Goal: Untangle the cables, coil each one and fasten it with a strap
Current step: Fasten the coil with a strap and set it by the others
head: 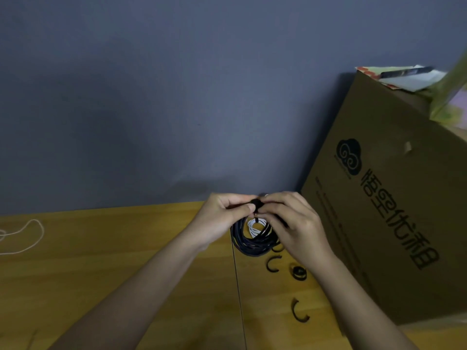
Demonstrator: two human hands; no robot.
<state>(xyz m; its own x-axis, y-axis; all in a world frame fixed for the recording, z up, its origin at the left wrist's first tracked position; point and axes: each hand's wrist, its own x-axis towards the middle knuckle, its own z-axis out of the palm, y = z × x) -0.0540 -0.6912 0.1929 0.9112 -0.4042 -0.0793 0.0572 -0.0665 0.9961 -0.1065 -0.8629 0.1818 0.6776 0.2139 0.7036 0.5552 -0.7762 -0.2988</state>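
Note:
A coiled black cable [249, 245] hangs above the wooden table [126, 261], held up between both hands. A black strap [257, 202] wraps the coil's top. My left hand [226, 215] pinches the coil and strap from the left. From the right, my right hand [290, 221] pinches the strap. A small white cable coil [255, 227] shows through the black loop; whether it lies on the table I cannot tell. A thin black cable end [238, 294] hangs down toward me. A loose white cable [24, 236] lies at the far left.
Three curled black straps lie on the table right of the coil: strap [273, 264], strap [299, 272], strap [299, 311]. A large cardboard box [394, 198] stands close on the right, with papers on top. A grey wall [177, 97] runs behind the table.

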